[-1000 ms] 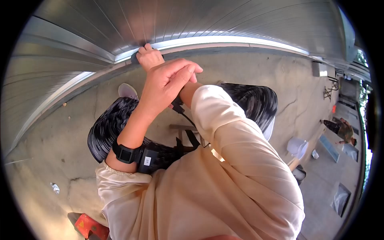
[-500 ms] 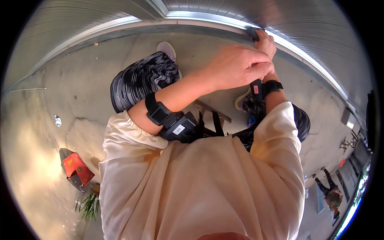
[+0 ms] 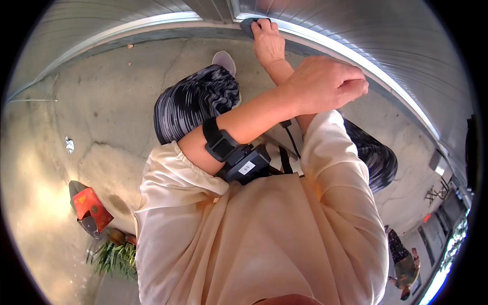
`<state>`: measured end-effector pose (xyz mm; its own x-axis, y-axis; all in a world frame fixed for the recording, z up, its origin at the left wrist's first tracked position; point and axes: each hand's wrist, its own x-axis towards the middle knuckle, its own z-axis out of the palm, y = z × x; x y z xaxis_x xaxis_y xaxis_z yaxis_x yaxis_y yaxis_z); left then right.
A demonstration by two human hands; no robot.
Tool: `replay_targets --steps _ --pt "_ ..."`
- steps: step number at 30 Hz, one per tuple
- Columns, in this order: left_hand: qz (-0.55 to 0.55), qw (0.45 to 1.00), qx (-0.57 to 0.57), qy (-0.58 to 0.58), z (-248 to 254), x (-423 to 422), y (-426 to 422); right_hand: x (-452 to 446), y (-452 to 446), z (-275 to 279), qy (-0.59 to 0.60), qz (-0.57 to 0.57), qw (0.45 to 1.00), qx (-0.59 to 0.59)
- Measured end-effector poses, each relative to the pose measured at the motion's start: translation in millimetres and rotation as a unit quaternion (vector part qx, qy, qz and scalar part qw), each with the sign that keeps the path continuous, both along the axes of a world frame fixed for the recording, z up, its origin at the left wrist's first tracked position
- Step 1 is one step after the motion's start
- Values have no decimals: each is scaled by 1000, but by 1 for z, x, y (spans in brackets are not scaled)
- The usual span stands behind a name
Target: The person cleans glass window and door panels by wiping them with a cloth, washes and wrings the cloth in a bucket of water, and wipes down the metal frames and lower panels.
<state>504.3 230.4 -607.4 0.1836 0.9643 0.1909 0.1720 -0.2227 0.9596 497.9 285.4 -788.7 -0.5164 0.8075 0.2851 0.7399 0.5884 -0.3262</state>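
My right hand (image 3: 269, 43) is closed over a dark grey cloth (image 3: 247, 27), pressing it against the bright metal ledge (image 3: 305, 36) at the foot of a metal panel. Much of the cloth is hidden under the fingers. In front of my right forearm, my left hand (image 3: 330, 85) hangs in the air as a loose fist. Nothing shows in its curled fingers. A black device (image 3: 246, 165) with a white label is strapped to my left forearm.
Ribbed metal panels (image 3: 366, 35) rise along the front. My patterned knees (image 3: 195, 104) flank a stool, partly hidden. On the concrete floor (image 3: 117, 91) to the left lie a red packet (image 3: 92, 207) and crumpled foil (image 3: 69, 144); a potted plant (image 3: 114, 259) stands behind. Another person (image 3: 406, 267) is far right.
My right hand has slid left along the ledge with the cloth, toward the upright post. My left fist has moved a little to the right, and my view has shifted slightly.
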Motion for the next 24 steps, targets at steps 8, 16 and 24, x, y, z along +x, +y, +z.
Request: replay_targets --steps 8,16,24 --pt "-20 1000 -5 5 4 0 1 56 9 25 -48 -30 997 -61" --pt "-61 988 -98 106 -8 8 0 214 39 16 -62 -354 915 -183" --pt "132 972 -122 150 -77 23 29 220 -21 92 678 -140 448 -565"
